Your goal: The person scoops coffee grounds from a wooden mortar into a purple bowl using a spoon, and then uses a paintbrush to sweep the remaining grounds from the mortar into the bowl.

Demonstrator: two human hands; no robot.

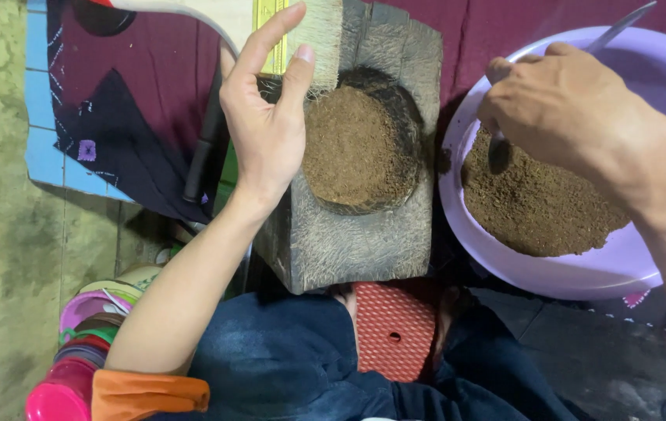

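Powder (356, 148) is filling the block's (364, 242) hollow. Left hand (267, 129) is steadying the block, fingers wide. Right hand (563, 105) is gripping a spoon (618, 27) over the bowl (582, 277).

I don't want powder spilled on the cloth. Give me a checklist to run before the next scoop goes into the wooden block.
1. Left hand steadies the wooden block: ok, palm against its left edge.
2. Right hand grips the spoon: ok, handle sticks out past the fingers.
3. Spoon loaded: cannot tell, the bowl end sits in the brown powder, partly hidden.
4. Room in the block's hollow: not ok, already filled near the rim.
5. Purple basin close beside the block: ok.
6. Path between basin and hollow clear: ok.
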